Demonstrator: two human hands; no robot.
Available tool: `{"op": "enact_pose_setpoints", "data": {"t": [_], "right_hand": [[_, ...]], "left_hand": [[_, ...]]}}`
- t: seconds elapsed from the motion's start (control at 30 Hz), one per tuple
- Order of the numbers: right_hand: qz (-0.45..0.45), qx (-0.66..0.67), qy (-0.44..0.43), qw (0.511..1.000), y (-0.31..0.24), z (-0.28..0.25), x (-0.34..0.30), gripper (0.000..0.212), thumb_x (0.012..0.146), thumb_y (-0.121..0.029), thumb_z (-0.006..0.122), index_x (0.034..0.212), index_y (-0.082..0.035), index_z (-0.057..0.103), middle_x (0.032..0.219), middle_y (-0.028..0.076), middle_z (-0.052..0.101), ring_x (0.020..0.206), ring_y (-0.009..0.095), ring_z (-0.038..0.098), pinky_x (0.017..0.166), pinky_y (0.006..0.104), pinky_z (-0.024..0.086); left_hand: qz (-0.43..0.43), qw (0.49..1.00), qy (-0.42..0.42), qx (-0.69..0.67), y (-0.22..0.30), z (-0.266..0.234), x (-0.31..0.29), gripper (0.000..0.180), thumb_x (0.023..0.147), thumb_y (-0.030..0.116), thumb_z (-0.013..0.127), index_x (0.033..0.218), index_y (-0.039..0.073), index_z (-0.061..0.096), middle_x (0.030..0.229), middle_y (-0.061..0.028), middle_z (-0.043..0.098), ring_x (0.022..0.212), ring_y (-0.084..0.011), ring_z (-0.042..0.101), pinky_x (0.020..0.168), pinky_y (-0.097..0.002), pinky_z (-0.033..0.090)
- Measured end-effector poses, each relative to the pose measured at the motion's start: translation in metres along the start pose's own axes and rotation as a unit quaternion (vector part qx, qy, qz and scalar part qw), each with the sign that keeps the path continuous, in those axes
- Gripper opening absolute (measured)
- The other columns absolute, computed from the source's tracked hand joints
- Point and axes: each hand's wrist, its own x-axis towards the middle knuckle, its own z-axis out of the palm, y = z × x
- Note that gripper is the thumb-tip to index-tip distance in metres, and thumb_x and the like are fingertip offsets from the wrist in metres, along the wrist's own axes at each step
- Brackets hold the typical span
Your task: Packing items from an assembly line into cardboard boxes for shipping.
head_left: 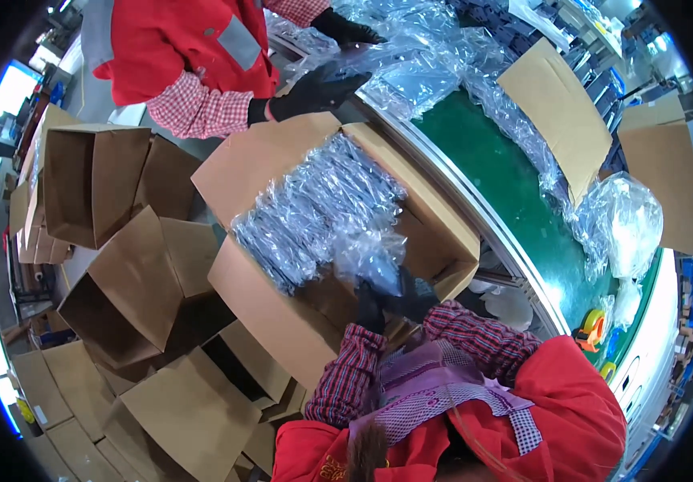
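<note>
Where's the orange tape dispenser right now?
Head view, right side: the tape dispenser is at the near end of the green belt, below-left of the puffed clear bag.

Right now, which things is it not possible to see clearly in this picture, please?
In the head view:
- Exact contents of the clear bags: hidden by shiny, crumpled film.
- Floor of the carton beneath those bags: covered by them.
- Finger positions of the left hand and right hand: dark gloves merge beside the nearest bag.
- Co-worker's head: cut off by the top edge.
</note>
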Motion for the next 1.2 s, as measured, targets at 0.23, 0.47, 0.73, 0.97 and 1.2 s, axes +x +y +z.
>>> {"op": "enact_pose_setpoints", "data": {"t": [0.23, 0.47, 0.73, 0.97, 1.2], "right_hand": [[-0.056, -0.033, -0.016, 0.998, -0.007, 0.053, -0.01, 0.063, 0.074, -0.049, 0.067, 0.118, -0.007, 0.049, 0.092, 0.012, 0.064, 0.069, 0.03, 0.059, 0.059, 0.0377, 0.046], [0.197, 0.229, 0.085, 0.949, -0.011, 0.099, -0.026, 0.053, 0.079, -0.044, 0.061, 0.116, -0.008, 0.051, 0.091, 0.012, 0.062, 0.07, 0.029, 0.057, 0.062, 0.0382, 0.045], [0.011, 0.112, 0.112, 0.987, -0.005, 0.094, -0.022, 0.043, 0.082, -0.037, 0.058, 0.111, -0.006, 0.054, 0.083, 0.013, 0.063, 0.065, 0.031, 0.056, 0.058, 0.0399, 0.043], [-0.134, -0.103, -0.007, 0.986, -0.028, 0.085, -0.014, 0.04, 0.088, -0.033, 0.046, 0.117, -0.005, 0.048, 0.075, 0.016, 0.062, 0.058, 0.037, 0.055, 0.057, 0.0425, 0.044], [0.171, 0.155, -0.071, 0.97, -0.037, 0.107, -0.025, 0.048, 0.085, -0.04, 0.05, 0.115, -0.002, 0.048, 0.09, 0.019, 0.063, 0.064, 0.039, 0.057, 0.062, 0.0452, 0.047]], "left_hand": [[0.11, 0.991, 0.03, 0.074, 0.019, -0.025, -0.016, 0.044, 0.093, 0.027, 0.048, 0.128, 0.0, 0.041, 0.114, -0.0122, 0.056, 0.094, -0.0228, 0.056, 0.084, -0.0343, 0.047], [0.117, 0.989, 0.008, -0.088, 0.036, -0.037, -0.007, 0.048, 0.091, 0.026, 0.052, 0.131, 0.002, 0.039, 0.118, -0.0126, 0.055, 0.098, -0.0248, 0.055, 0.086, -0.035, 0.047], [-0.276, 0.896, 0.017, -0.347, 0.015, -0.055, -0.008, 0.043, 0.09, 0.026, 0.055, 0.128, 0.011, 0.044, 0.117, -0.0099, 0.055, 0.096, -0.0221, 0.053, 0.083, -0.0327, 0.047], [0.018, 0.994, -0.095, -0.055, -0.041, -0.066, 0.003, 0.028, 0.094, 0.02, 0.045, 0.112, 0.0, 0.054, 0.094, -0.0076, 0.061, 0.074, -0.0205, 0.054, 0.071, -0.0326, 0.047], [-0.046, 0.992, 0.025, 0.114, -0.002, -0.089, -0.003, 0.032, 0.09, 0.019, 0.048, 0.116, 0.001, 0.05, 0.097, -0.0142, 0.06, 0.086, -0.0274, 0.055, 0.081, -0.036, 0.044]]}}
